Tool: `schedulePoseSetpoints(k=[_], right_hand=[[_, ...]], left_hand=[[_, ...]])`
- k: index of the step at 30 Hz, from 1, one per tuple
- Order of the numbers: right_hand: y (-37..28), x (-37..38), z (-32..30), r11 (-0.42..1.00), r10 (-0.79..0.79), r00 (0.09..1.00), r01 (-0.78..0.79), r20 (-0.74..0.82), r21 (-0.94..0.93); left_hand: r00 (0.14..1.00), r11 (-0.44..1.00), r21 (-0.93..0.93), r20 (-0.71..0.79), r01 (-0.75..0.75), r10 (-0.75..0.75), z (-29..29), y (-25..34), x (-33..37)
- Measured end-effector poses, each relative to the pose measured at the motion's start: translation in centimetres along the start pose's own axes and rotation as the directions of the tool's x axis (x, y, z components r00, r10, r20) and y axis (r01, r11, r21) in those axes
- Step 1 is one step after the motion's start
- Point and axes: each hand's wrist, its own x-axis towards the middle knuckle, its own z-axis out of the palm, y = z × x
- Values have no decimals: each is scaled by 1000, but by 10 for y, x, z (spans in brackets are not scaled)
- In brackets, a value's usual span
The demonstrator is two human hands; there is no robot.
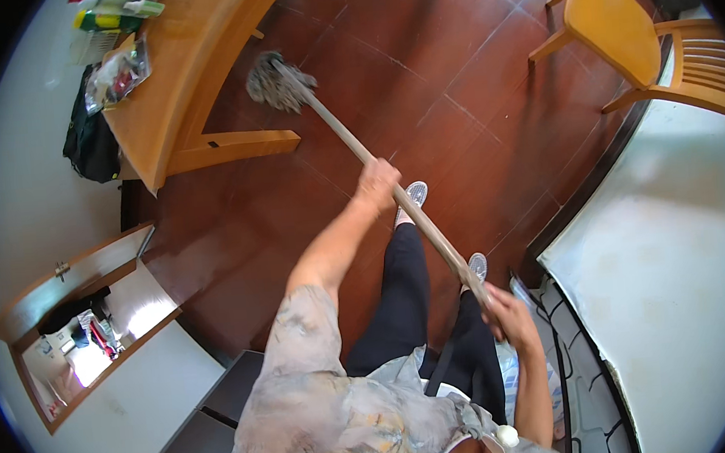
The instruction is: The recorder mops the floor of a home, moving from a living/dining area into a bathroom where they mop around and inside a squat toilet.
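A string mop with a long wooden handle (340, 132) slants across the view, from far left down to the near right. My left hand (378, 183) is closed around the middle of the handle. Further down, near its top end, my right hand (508, 317) grips the same handle. The grey mop head (280, 81) rests on the reddish-brown tiled floor (421, 103), close beside the leg of a wooden table. Its strands are bunched together.
The wooden table (186, 36) on the left carries bottles and a plastic bag (118, 74); a dark bag (91, 137) hangs by it. A wooden chair (614, 19) stands far right. A white surface (679, 244) lies along the right, a wood-framed mirror (90, 333) at left.
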Motion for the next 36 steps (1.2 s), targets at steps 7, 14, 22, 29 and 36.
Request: schedulePoseSetpoints(k=[7,14,22,29,36], right_hand=[[-111,161,153,986,-166,981,165,97,13],[-80,99,145,992,-105,970,88,218,86],[7,-102,36,997,39,998,-42,-44,-71],[124,-206,11,998,25,936,-45,-350,-49],[113,-140,66,934,165,919,-30,-357,356]], left_hand=[[953,950,-81,35,302,-300,-7,-177,22],[984,993,42,131,114,-118,-19,-203,-12],[893,931,-103,262,-351,366,-16,-19,-61],[733,819,-217,368,-531,573,-38,113,-84],[677,781,-182,408,-598,613,-51,54,-5]])
